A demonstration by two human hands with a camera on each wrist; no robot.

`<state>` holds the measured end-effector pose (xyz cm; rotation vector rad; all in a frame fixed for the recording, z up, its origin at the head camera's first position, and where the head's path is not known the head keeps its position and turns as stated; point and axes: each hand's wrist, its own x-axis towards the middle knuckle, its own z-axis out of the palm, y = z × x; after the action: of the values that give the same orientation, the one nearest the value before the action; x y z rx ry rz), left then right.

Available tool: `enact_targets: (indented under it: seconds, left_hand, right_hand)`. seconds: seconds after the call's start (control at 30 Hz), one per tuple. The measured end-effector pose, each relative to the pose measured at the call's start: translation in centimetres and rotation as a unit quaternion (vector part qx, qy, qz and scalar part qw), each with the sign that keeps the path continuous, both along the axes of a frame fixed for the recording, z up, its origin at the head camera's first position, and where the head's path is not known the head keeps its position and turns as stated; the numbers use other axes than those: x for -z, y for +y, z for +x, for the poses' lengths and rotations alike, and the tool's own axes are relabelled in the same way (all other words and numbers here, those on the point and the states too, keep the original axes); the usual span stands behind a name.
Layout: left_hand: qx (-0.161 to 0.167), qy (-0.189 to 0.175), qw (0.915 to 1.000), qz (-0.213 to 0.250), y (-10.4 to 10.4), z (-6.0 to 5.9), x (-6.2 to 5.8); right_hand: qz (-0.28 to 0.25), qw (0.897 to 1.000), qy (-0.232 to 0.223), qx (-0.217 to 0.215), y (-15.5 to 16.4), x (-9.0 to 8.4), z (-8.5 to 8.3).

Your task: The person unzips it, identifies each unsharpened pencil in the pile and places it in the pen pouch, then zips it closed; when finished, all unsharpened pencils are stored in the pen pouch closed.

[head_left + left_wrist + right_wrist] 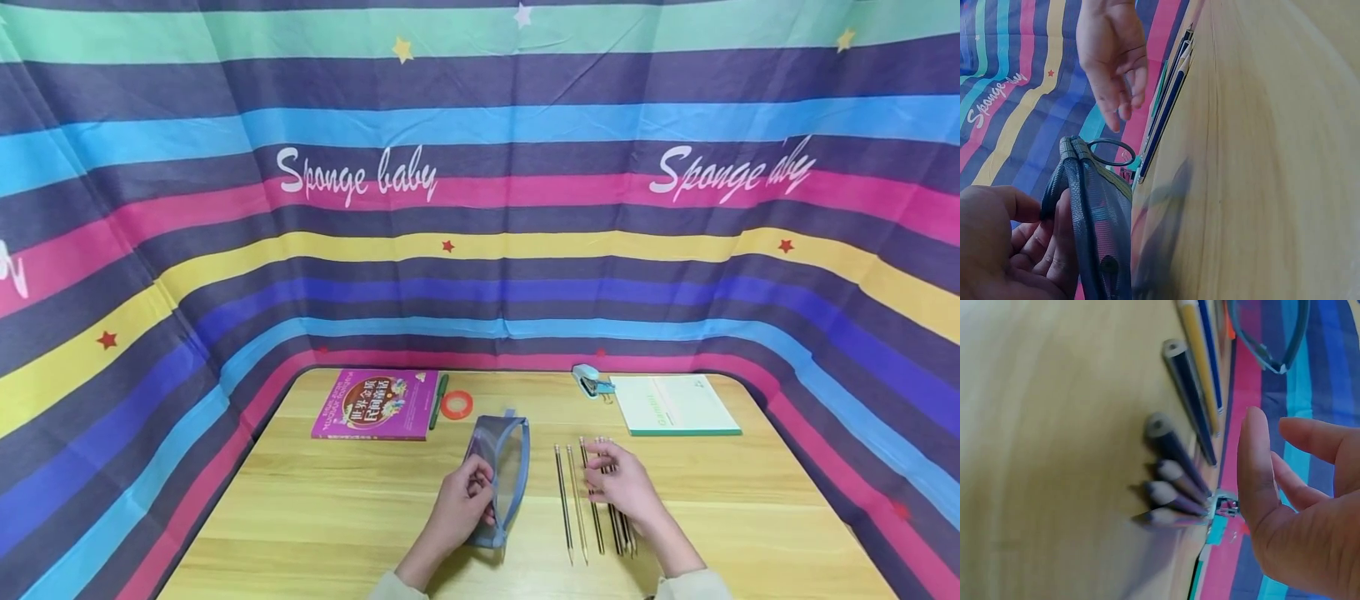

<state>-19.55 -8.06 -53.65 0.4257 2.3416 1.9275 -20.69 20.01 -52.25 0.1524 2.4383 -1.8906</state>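
On the light wooden table (337,517) in front of you, your left hand (459,507) grips the rim of a blue-grey mesh pencil case (501,475), thumb and fingers curled round its edge so the case stands up with its mouth held apart. Your right hand (621,486) hovers just above a row of dark, slim pencils (592,508) lying side by side, just to the right of the case; its fingers are loose and slightly spread, pinching nothing yet. The right wrist view shows the pencils' blunt ends (1169,481) close beneath your fingertips (1254,434), with a gap between.

You seem to be at the picking-up stage: the case is ready, and no pencil looks to be inside it, though the mesh hides much. The next move calls for lowering your fingertips onto one pencil, pinching it near its middle, and keeping the case mouth wide.

Farther back lie a purple book (375,404), a green pen (438,400), an orange tape ring (457,406), a pale blue stapler (592,382) and a green-edged notebook (675,404).
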Motion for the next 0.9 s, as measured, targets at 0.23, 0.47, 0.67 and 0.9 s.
enact_targets:
  seconds: [0.23,0.47,0.67,0.9]
  left_hand:
    - [0.003,0.007,1.0000,-0.002,0.0,0.0,0.1]
    - [-0.001,0.004,1.0000,-0.008,-0.1,0.0,-0.1]
    - [0.000,0.003,0.9999,-0.013,-0.1,-0.1,-0.1]
    - [0.001,-0.002,0.9999,-0.013,-0.2,-0.1,0.0]
  right_hand:
    - [0.019,1.000,-0.012,0.016,0.6,0.8,-0.1]
    - [0.018,1.000,-0.016,0.011,0.8,1.0,-0.2]
    - [0.024,0.999,-0.019,0.012,1.0,1.2,-0.5]
    - [0.022,1.000,-0.016,0.011,1.1,1.2,-0.6]
